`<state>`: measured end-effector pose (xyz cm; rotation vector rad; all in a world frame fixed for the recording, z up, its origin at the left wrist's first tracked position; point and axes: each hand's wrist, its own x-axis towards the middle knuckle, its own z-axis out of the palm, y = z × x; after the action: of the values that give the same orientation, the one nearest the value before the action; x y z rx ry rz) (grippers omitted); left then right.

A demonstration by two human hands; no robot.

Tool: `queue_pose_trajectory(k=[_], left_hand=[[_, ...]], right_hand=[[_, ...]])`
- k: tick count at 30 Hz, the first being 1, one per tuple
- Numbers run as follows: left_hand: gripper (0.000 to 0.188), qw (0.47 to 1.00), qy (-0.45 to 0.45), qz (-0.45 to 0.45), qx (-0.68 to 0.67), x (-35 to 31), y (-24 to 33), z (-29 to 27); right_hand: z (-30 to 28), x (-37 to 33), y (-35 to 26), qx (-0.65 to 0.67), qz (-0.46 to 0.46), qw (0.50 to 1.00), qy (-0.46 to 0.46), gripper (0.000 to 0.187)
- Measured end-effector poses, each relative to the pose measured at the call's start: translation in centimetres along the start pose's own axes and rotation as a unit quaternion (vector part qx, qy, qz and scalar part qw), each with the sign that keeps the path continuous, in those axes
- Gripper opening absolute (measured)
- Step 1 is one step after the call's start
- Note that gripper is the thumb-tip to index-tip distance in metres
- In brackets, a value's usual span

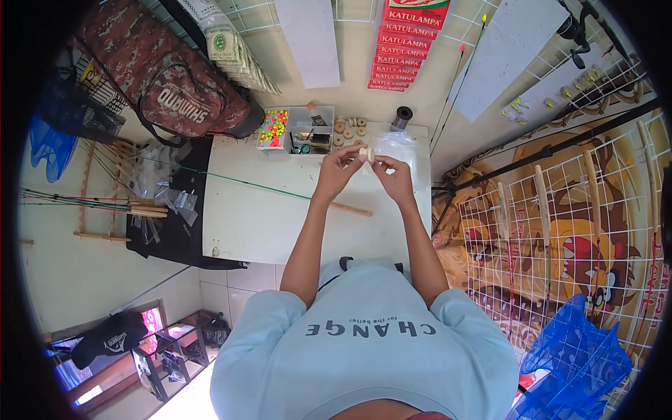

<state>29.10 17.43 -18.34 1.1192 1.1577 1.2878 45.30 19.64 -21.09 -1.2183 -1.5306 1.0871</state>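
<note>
Over the far part of the white table (273, 224), both hands meet at a small pale wooden spool (367, 154). My left hand (338, 170) pinches the spool between thumb and fingers. From the other side, my right hand (395, 178) closes its fingertips at the spool's edge; any line between the fingers is too fine to make out. Beneath my left forearm lies a thin green fishing rod (266, 187) with a wooden handle (351, 208). More wooden spools (341, 127) sit just beyond my hands, and a clear plastic bag (400, 148) lies beside my right hand.
A compartment box (301, 112) holds bright floats (274, 127) and small items at the table's back. A dark spool of line (401, 117) stands at the back right. A camouflage bag (171, 87) and several rods (91, 199) are to the left; a wire grid (560, 231) stands right.
</note>
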Motion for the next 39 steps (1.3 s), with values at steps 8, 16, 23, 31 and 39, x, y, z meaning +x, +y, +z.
queue_pose_trajectory(k=[8, 16, 23, 31, 39], left_hand=[[0.032, 0.952, -0.06, 0.052, 0.294, -0.4, 2.2, -1.2], [0.032, 0.972, 0.046, 0.064, 0.222, 0.0, 1.4, -0.8], [0.031, 0.999, 0.039, 0.025, 0.022, 0.1, -0.4, -0.3], [0.03, 0.984, -0.096, 0.023, 0.148, -0.3, 1.8, -0.9], [0.032, 0.959, -0.001, 0.066, 0.276, 0.0, 1.3, -1.6]], right_hand=[[-1.8, 1.3, -2.6, -0.092, -0.061, 0.994, -0.005, 0.014], [-0.9, -0.2, -2.8, -0.058, -0.116, 0.992, -0.01, 0.015], [-0.3, -0.7, -2.0, 0.04, 0.002, 0.998, -0.054, 0.015], [-1.0, 1.5, -0.1, -0.016, -0.045, 0.999, 0.014, 0.013], [-1.1, 0.6, -4.2, -0.177, -0.121, 0.976, -0.025, 0.006]])
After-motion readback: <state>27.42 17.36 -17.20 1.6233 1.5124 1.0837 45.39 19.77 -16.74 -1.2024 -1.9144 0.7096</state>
